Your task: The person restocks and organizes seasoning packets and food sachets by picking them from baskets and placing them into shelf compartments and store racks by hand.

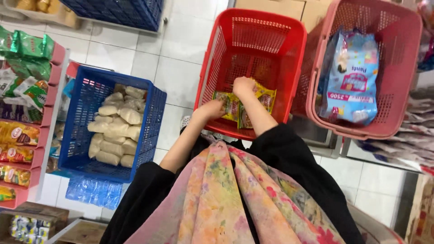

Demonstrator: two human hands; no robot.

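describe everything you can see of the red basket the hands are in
The red basket is plastic with perforated lattice walls and a solid rim, standing upright on the white tiled floor beside a pink basket. It holds a few yellow-green snack packets. The left hand and right hand reach inside, touching them.

Single view only, worn on the head, angled steeply down over the chest and a floral pink cloth. Close above both forearms, reaching forward into a red slatted plastic basket near frame centre. White tiled floor below, a blue plastic crate off to the left, a pink plastic basket at right.
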